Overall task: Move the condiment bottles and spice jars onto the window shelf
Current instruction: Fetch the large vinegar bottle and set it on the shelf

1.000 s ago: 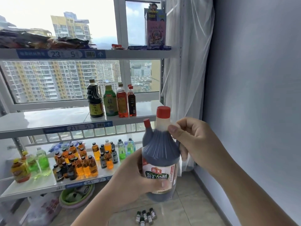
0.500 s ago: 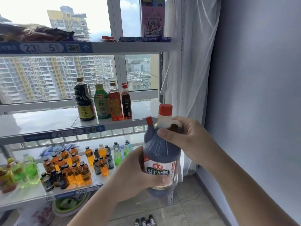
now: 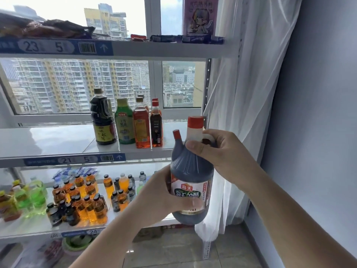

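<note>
I hold a large dark vinegar jug [image 3: 190, 167] with a red cap and a white-green label upright in front of the shelving, at the level of the middle shelf's front edge. My left hand [image 3: 160, 192] wraps its lower body over the label. My right hand [image 3: 218, 151] grips the handle at its neck. On the middle window shelf [image 3: 48, 140] stand a dark soy bottle [image 3: 103, 118], a green bottle [image 3: 124, 122], an orange oil bottle [image 3: 141, 126] and a dark slim bottle [image 3: 156, 126].
The lower shelf [image 3: 29, 227] holds several small orange, dark and green drink bottles. The top shelf [image 3: 154, 49] carries snack bags and a pink box [image 3: 199, 16]. A white curtain [image 3: 241, 93] hangs at the right beside a grey wall [image 3: 318, 113]. Tiled floor lies below.
The jug has risen a little toward the middle shelf, with both hands still on it. My view has shifted, so the floor bottles have dropped out of sight.
</note>
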`<state>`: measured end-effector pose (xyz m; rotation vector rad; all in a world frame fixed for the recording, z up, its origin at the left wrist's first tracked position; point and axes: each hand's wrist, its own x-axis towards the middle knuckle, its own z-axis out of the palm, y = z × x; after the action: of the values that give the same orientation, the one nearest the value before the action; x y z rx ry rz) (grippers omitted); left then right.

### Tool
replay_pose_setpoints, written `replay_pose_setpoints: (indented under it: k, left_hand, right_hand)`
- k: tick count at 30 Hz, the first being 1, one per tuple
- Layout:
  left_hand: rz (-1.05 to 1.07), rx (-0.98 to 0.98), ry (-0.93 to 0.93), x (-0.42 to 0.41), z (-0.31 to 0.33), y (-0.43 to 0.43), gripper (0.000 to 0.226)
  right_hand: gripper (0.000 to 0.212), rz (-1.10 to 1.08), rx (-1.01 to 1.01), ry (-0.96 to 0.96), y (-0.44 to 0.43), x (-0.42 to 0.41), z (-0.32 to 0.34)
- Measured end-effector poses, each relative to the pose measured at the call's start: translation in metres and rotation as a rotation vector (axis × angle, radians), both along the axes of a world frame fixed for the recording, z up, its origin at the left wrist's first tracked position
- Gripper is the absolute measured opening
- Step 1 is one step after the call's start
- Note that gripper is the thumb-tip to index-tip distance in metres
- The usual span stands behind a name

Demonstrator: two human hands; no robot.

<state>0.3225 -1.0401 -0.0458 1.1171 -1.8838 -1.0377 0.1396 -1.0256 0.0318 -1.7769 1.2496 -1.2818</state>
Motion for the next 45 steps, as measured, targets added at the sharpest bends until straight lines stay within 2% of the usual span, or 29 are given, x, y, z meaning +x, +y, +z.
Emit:
replay_pose_setpoints:
  k: [8,14,17,22,26,30,45]
  left_hand:
    - [0.03,-0.015,0.01,0.003,-0.011,-0.103,0.062]
    - [0.013,-0.018,0.044,0.016,-0.005,-0.198,0.058]
    - [0.013,-0.014,0.072,0.023,-0.004,-0.244,0.054]
    - [-0.003,-0.018,0.08,0.027,-0.013,-0.295,0.055]
    - [-0.008,-0.036,0.075,0.025,-0.021,-0.32,0.056]
    - [0.005,-0.032,0.059,0.02,-0.028,-0.337,0.057]
    - [0.056,0.022,0.009,0.011,-0.029,-0.375,0.06]
  right_hand:
    - [0.009,-0.041,-0.005,0.046,-0.1,0.005,-0.005]
    - [0.008,-0.053,0.015,0.137,-0.196,0.015,-0.003]
    - [0.02,-0.052,0.022,0.157,-0.239,0.019,-0.011]
    - [0.071,-0.011,0.076,0.124,-0.288,0.025,-0.039]
    - [0.092,-0.009,0.033,0.137,-0.312,0.028,-0.056]
    - [0.082,-0.046,-0.028,0.157,-0.328,0.025,-0.064]
    - [0.08,0.004,0.0,0.13,-0.378,0.014,-0.071]
